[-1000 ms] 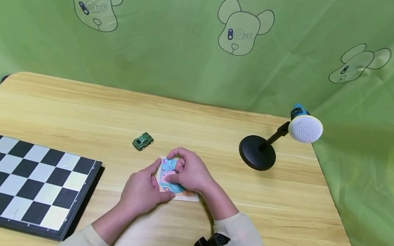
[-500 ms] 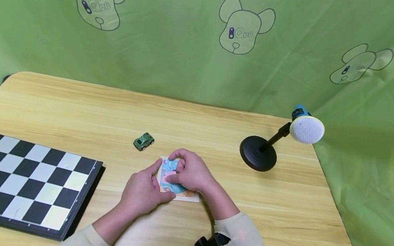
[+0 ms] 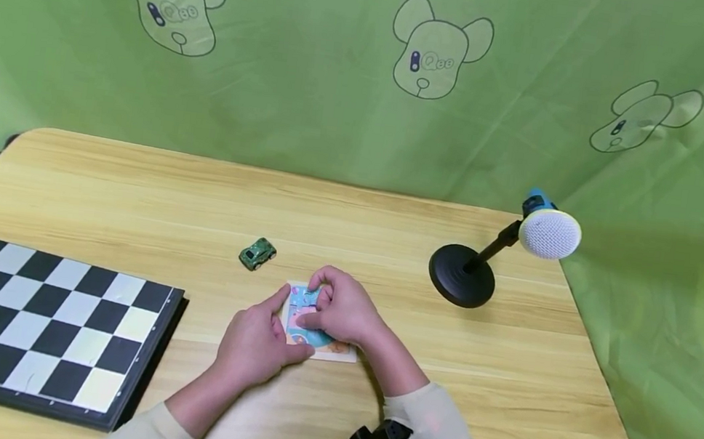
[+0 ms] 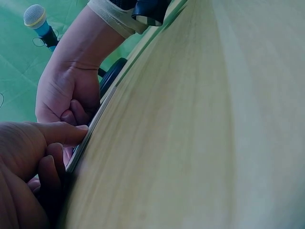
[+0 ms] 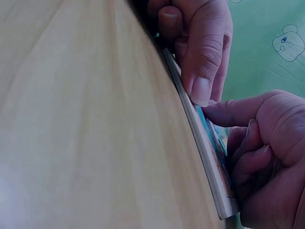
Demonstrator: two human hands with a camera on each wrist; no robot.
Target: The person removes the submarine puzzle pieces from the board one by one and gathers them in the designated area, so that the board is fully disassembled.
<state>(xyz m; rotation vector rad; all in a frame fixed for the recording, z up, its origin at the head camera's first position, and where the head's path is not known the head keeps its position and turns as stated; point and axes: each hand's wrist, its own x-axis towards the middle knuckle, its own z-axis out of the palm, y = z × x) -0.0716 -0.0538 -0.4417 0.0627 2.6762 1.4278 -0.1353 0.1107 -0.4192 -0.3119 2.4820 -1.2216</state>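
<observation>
picture board (image 3: pixel 319 329) near toy car (image 3: pixel 257 252): thin, stiff, light | left hand (image 3: pixel 254 345) pinches its edge | right hand (image 3: pixel 343 311) presses fingers on top

Staged recording setup, not a lived-in room — green bear-print backdrop cloth (image 3: pixel 314 98) behind a wooden table (image 3: pixel 132 185), microphone on stand (image 3: pixel 548 232), chessboard (image 3: pixel 30 315).

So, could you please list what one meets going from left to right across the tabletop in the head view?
chessboard → green toy car → picture puzzle board, held between both hands → black round stand base → white microphone head
</observation>
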